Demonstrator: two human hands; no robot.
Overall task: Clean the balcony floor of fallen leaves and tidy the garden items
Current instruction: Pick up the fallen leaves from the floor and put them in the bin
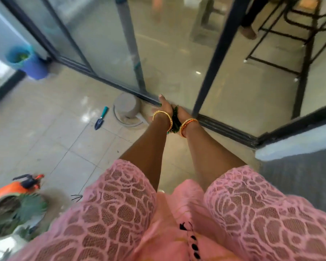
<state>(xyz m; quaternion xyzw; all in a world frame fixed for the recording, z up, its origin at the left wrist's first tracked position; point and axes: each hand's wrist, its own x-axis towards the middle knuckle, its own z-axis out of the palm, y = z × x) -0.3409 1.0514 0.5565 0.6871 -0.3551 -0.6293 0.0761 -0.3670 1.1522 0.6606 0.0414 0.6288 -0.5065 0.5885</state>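
Both my arms reach forward and down over the tiled balcony floor (68,140). My left hand (165,106) and my right hand (183,113) are pressed together around a bunch of dark green leaves (175,119), which shows between the palms and wrists. The hands hover just in front of the sliding door track (224,129). The fingers are mostly hidden behind the hands.
A grey pot (127,107) stands by the track, left of my hands. A small trowel with a teal handle (101,118) lies on the tiles. An orange sprayer (17,185) and a potted plant (13,211) sit at lower left, a small hand rake (76,197) beside them. Blue and teal pots (28,63) stand at far left.
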